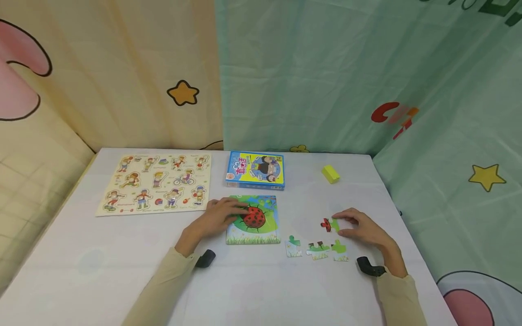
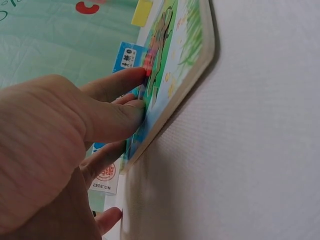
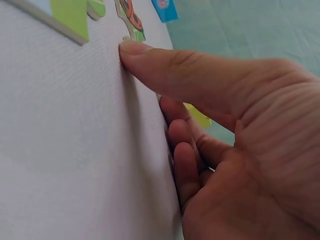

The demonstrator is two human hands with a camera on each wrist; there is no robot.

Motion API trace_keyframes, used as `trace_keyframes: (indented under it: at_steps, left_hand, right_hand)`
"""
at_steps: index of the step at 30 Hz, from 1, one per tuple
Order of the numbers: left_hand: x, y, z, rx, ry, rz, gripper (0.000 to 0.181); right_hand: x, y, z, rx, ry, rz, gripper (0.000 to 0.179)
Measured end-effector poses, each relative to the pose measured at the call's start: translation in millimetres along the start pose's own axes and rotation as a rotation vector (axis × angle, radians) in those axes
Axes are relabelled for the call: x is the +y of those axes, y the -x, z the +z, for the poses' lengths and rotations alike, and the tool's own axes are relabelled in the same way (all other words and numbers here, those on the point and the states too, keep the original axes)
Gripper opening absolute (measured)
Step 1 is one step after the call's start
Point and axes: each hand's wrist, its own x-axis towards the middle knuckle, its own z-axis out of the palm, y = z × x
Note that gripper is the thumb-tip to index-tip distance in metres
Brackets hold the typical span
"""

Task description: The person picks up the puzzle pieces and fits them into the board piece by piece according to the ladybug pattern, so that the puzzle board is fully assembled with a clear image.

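Observation:
On the white table, a ladybug jigsaw puzzle board [image 1: 267,233] lies in front of the person. The left hand [image 1: 222,213] reaches over its left side, fingertips touching the ladybug picture. Seen from the left wrist, the thumb [image 2: 131,117] and forefinger are nearly straight against the board's face; whether a loose piece lies under them is hidden. To the right, the right hand [image 1: 363,228] pinches a red and green puzzle piece [image 1: 326,225] between thumb and forefinger at its right edge, low over the table. Three grass-patterned puzzle pieces [image 1: 318,250] lie in a row just nearer the person.
A blue and yellow box [image 1: 257,170] lies behind the puzzle board. At the back left is a large cream picture board [image 1: 155,183] with cartoon children. A yellow block [image 1: 331,174] sits at the back right. Printed curtains [image 1: 297,81] hang behind the table.

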Motion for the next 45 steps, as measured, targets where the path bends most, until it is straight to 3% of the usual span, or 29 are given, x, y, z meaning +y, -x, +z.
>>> trace_keyframes:
  at_steps: [9,17,24,29,45]
  left_hand:
    - [-1.0,-0.5,-0.7,0.002,0.002,-0.003,0.038]
    - [-3.5,-0.8,1.7,-0.002,0.004,-0.004,0.039]
    - [-1.4,-0.4,-1.4,0.001,0.003,0.006,0.038]
    - [-2.3,-0.7,-0.5,0.002,-0.002,0.008,0.038]
    - [-4.5,-0.5,1.5,0.007,-0.011,0.01,0.039]
  right_hand:
    - [-2,-3.5,0,0.035,0.097,-0.023,0.042]
    - [-19,-13.3,3,0.056,0.131,-0.049,0.041]
    - [-40,-32.1,7,0.059,0.126,-0.149,0.037]
    - [-54,-46.4,13,0.029,0.109,-0.231,0.032]
    - [-99,-79.0,47,-0.087,0.096,-0.308,0.025]
